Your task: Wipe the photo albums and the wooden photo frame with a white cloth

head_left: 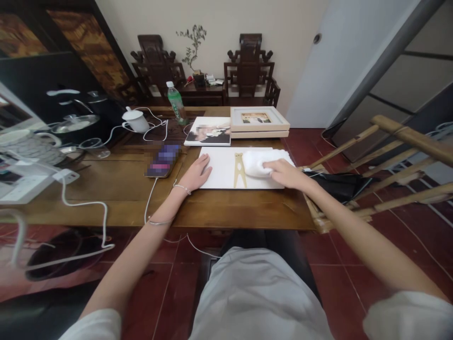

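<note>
My right hand is closed on a bunched white cloth, index finger laid forward over it, though how hard it squeezes I cannot tell; my left hand lies palm down on the left end of a white board, thumb standing apart from the other fingers. The board sits near the front edge of the worktop, with the cloth over its right half, just beside a tan A-shaped piece. To work the cloth well here, I judge the left palm should bear down steadily so the board cannot skid, while the right presses lightly and evenly, the cloth spread as a wide pad rather than a lump. I would slow down near the A-shaped piece, since a loose fold could catch on one of its legs, and I would ease off at the board's right edge, where a firm push might tip or slide it. The cloth looks soft and puffy, rumpled along its far side; the board is a flat, matt-looking rectangle; the tan piece has two splayed legs and an oval opening between them. Behind the board lie a flat photo panel and a pair of stacked frames in pale wood, squared at the corners, against the worktop's brown grain.
</note>
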Motion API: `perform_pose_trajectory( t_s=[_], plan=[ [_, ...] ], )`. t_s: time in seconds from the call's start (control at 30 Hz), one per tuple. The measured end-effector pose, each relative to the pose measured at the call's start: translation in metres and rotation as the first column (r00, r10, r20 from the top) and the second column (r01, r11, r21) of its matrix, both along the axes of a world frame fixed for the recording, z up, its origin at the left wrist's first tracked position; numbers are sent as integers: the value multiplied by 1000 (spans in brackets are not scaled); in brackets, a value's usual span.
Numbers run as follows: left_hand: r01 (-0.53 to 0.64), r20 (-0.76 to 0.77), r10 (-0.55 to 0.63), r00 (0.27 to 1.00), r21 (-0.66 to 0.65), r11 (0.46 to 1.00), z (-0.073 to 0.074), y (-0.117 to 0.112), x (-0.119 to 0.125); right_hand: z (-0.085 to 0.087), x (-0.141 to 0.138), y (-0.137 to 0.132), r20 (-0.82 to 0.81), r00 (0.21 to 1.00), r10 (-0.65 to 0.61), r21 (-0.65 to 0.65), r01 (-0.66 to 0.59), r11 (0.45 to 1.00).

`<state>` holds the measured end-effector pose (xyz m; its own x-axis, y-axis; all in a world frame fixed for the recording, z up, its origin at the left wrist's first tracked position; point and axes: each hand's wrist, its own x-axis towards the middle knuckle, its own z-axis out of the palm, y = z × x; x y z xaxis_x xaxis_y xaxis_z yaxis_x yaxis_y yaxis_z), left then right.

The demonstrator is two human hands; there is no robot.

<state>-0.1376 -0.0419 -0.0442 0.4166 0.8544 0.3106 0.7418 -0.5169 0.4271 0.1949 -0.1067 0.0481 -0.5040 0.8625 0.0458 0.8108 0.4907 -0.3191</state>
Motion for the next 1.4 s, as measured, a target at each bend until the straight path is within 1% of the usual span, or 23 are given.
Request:
perform_pose_trajectory(
  t_s=[0.1,0.2,0.3,0.37,0.4,0.47,0.53,0.6,0.67,0.73,0.8,0.83,0.9,0.97,1.1,1.17,1.23,1.3,1.33,1.4],
  plan=[
    [2,8,-2,1000,-9,1000,0,0,-1,6,0,48,-65,997,-32,-1,32,999],
    [0,5,0,1000,-21,1000,-1,1,-3,16,-2,87,-28,997,-70,-30,69,997],
    [-12,-14,12,1000,-21,1000,-1,2,-4,23,-5,109,16,991,-131,-80,132,988],
    [-18,-36,17,999,-18,1000,1,1,-4,24,-7,109,40,989,-140,-89,143,986],
    [-19,-46,18,999,-19,1000,1,0,-3,23,-7,104,43,991,-125,-80,128,989],
    [-23,-62,21,998,-27,999,3,-2,-2,18,-8,83,24,997,-75,-42,76,996],
    [-27,-72,24,997,-36,999,4,-2,-1,13,-8,52,-1,999,-38,-16,38,999],
    [-29,-73,26,997,-36,999,3,-2,0,9,-8,14,-2,1000,-26,-30,25,999],
    [-27,-67,25,997,-26,999,2,-1,0,8,-8,-23,-7,999,42,-59,-42,997],
    [-26,-65,25,998,-14,1000,1,0,0,9,-7,-51,-17,994,104,-58,-104,993],
    [-24,-66,24,998,-11,1000,1,0,0,12,-7,-65,-34,989,144,-67,-146,987],
    [-24,-66,24,998,-12,1000,1,0,0,14,-6,-66,-45,987,154,-82,-157,984],
    [-22,-65,21,998,-18,1000,1,0,0,16,-5,-56,-60,987,146,-120,-152,981],
    [-24,-63,22,998,-24,999,2,0,1,16,-4,-34,-64,993,103,-138,-111,984],
    [-25,-49,24,999,-28,999,1,0,0,9,-13,22,-92,996,-1,-63,-4,998],
    [-21,-42,20,999,-28,999,0,1,0,4,-24,47,-127,991,-51,-27,48,998],
    [-20,-45,19,999,-26,999,0,0,0,-2,-39,65,-145,986,-78,-20,76,997],
    [-24,-55,22,998,-24,999,1,0,0,-8,-55,73,-100,992,-80,-29,78,997],
    [-25,-60,23,998,-24,999,1,0,0,-11,-63,72,-58,996,-72,-27,71,997],
    [-27,-63,25,998,-23,999,1,0,1,-17,-77,63,42,999,-34,0,34,999]
  ],
)
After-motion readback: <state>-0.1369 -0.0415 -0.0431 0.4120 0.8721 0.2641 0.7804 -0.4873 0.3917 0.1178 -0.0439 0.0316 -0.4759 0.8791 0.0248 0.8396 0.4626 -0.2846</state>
